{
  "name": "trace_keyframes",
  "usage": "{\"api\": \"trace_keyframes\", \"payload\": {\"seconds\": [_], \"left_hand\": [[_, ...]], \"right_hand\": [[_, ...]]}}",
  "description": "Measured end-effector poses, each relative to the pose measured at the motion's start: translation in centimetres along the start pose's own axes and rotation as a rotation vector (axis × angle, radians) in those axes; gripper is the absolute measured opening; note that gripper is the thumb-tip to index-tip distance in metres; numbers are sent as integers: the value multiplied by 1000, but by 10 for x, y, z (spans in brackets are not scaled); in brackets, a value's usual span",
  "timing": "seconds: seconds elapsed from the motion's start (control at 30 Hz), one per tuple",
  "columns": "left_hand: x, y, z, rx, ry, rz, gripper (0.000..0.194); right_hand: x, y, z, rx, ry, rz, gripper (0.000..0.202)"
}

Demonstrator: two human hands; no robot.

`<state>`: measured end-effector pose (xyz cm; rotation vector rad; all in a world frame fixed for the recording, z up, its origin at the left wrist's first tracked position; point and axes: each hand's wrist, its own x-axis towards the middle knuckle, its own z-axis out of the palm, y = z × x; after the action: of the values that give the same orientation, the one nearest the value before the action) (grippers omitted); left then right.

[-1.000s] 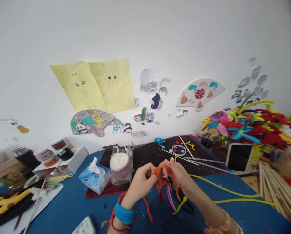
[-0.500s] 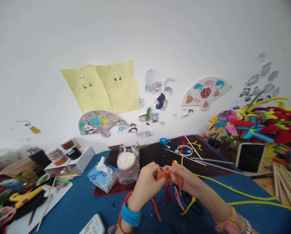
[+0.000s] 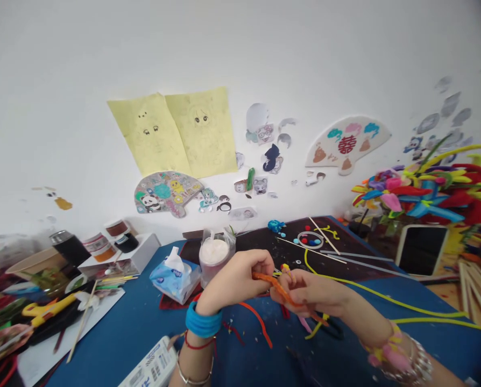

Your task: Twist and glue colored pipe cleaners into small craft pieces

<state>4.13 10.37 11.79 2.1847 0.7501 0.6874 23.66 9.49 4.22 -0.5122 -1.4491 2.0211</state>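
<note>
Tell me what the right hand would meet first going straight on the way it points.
Most likely the left hand, just ahead of the right hand, with the orange fuzzy stem running between them. Depth is unclear here, so it might just pass by.

On our table (image 3: 115,328), the strip (image 3: 284,291) spans from our left hand (image 3: 238,277) to our right hand (image 3: 315,293), the cup (image 3: 213,252) behind the left, the tissues (image 3: 174,282) left of the cup. Beyond our hands, the dish (image 3: 298,240) (pompoms (image 3: 313,242) inside) sits on the mat (image 3: 260,244), and farther right the phone (image 3: 422,249) stands before the flowers (image 3: 422,196). Far left we have jars (image 3: 99,245) on a box (image 3: 146,252).
</note>
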Motion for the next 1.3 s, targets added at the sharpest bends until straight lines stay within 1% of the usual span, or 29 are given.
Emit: {"api": "trace_keyframes", "payload": {"seconds": [0.07,0.13,0.23,0.33,0.4,0.47,0.5,0.57,0.63,0.67,0.77,0.87,0.93,1.03,1.13,1.17,1.23,1.27,1.3], "left_hand": [[-3,1,-3,2,-54,12,14],[-5,2,-5,25,-65,44,13],[-6,2,-5,64,-33,80,12],[-4,1,-4,59,13,87,7],[-2,0,-2,50,58,119,7],[0,-1,-2,71,108,186,9],[1,-1,-2,87,133,217,10],[2,-1,-2,122,170,238,11],[1,0,-2,147,176,190,14],[1,0,-1,158,169,154,15],[1,1,2,152,146,72,16],[3,-1,6,68,135,52,16],[6,-4,9,-45,104,36,17],[11,-10,16,-340,17,-12,18],[15,-14,23,-601,-69,-39,19],[16,-14,25,-638,-102,-41,19],[16,-12,27,-636,-138,-49,21],[16,-11,28,-603,-128,-49,21],[16,-9,29,-555,-95,-48,21]], "right_hand": [[1,-6,5,-159,55,-23,30],[1,-12,10,-297,130,-44,29],[-2,-18,19,-437,270,-52,27],[-8,-23,25,-637,428,-78,25],[-11,-25,27,-757,543,-170,26],[-12,-26,26,-816,632,-259,29],[-13,-27,26,-820,648,-278,30],[-12,-27,24,-805,614,-249,26],[-11,-28,23,-814,574,-187,22],[-10,-28,23,-845,577,-165,20],[-9,-28,22,-1010,680,-175,17],[-10,-27,22,-1170,805,-291,18],[-11,-26,22,-1285,875,-397,16],[-13,-22,19,-1487,990,-560,9],[-13,-19,16,-1607,1068,-688,11],[-13,-19,15,-1605,1081,-701,13],[-14,-21,15,-1531,1086,-675,19],[-15,-23,15,-1468,1063,-635,22],[-16,-26,16,-1390,1011,-577,23]]}}
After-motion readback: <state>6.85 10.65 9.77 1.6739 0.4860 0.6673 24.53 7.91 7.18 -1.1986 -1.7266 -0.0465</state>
